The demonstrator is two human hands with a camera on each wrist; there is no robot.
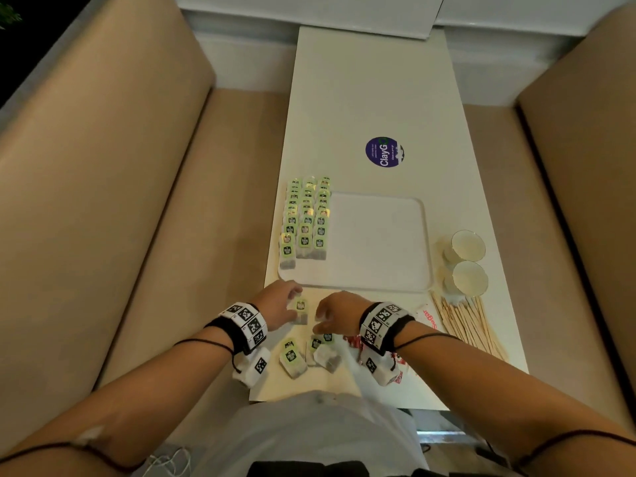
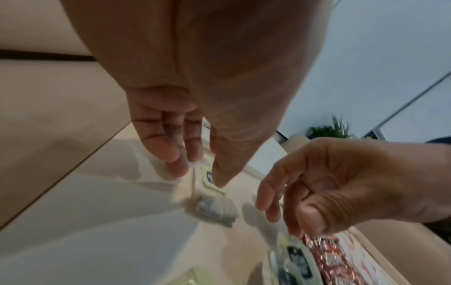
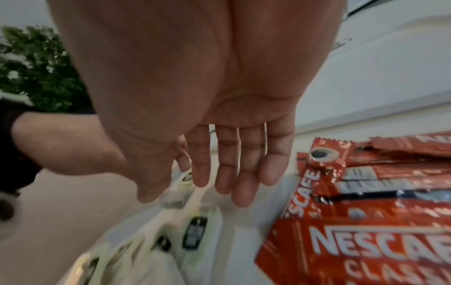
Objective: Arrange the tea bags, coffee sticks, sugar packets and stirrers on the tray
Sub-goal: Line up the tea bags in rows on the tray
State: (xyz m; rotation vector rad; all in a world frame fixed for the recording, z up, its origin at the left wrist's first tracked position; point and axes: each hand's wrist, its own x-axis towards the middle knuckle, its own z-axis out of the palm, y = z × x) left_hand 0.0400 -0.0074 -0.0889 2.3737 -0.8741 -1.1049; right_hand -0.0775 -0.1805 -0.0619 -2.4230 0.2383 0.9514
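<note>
She is partway through the tea bags, I'd say: three neat overlapping rows [image 1: 306, 218] already sit along the tray [image 1: 378, 242] edge ahead of her left hand [image 1: 275, 308], and a single tea bag [image 1: 301, 310] lies on the counter [image 1: 371, 98] between her two hands, just short of the tray's near rim. To do this step well, she should lift that bag by its green tag or the top of the sachet, keep the string from trailing, and lay it at the near end of a row so it overlaps like the others.

The left hand has its fingers [image 2: 171, 152] and thumb drawn close together over the bag, the thumb tip at the green tag; whether the pinch has actually closed on it I cannot tell. The right hand [image 1: 335, 313] hovers just beside, fingers [image 3: 224, 169] straight and loosely together, holding nothing that I can see.

Nearer her than the hands lie a few loose tea bags [image 1: 292, 356], and under her right wrist the red coffee sticks [image 3: 366, 221]. The stirrers [image 1: 468, 325] fan out well to the right of her right hand, and a sugar packet [image 1: 430, 318] lies between them and her wrist.
</note>
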